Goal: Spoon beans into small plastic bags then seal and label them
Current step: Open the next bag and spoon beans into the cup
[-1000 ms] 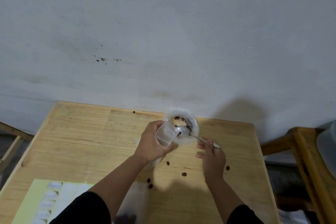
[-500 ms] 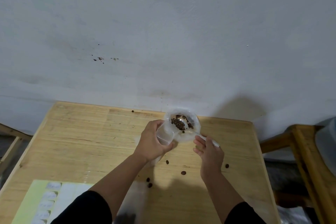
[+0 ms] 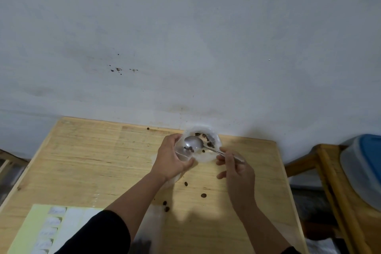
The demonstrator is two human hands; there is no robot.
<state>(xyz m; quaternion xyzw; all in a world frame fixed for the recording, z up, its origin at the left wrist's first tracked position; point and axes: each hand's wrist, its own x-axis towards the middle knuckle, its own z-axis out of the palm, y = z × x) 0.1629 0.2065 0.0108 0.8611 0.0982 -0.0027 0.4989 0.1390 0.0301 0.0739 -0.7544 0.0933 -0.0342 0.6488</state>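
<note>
My left hand (image 3: pixel 170 158) grips a small clear plastic bag (image 3: pixel 181 151) with its mouth held open, right beside a clear plastic bowl (image 3: pixel 214 140) that holds a few brown beans. My right hand (image 3: pixel 237 169) holds a metal spoon (image 3: pixel 193 143) by its handle. The spoon's bowl is tipped over the bag's mouth, and a few beans lie inside the bag just below it. Several loose beans (image 3: pixel 203 195) are scattered on the wooden table (image 3: pixel 86 163) in front of the hands.
A sheet of white labels on yellow-green backing (image 3: pixel 43 231) lies at the table's near left. A clear bag with beans (image 3: pixel 144 239) lies near my left forearm. One bean (image 3: pixel 148 128) sits by the far edge. A wooden stand with a blue-lidded container (image 3: pixel 365 169) is on the right.
The spoon dipped into the bowl's beans, then swung left over the bag's mouth, where beans now lie inside the bag. My left hand kept the bag in place.
</note>
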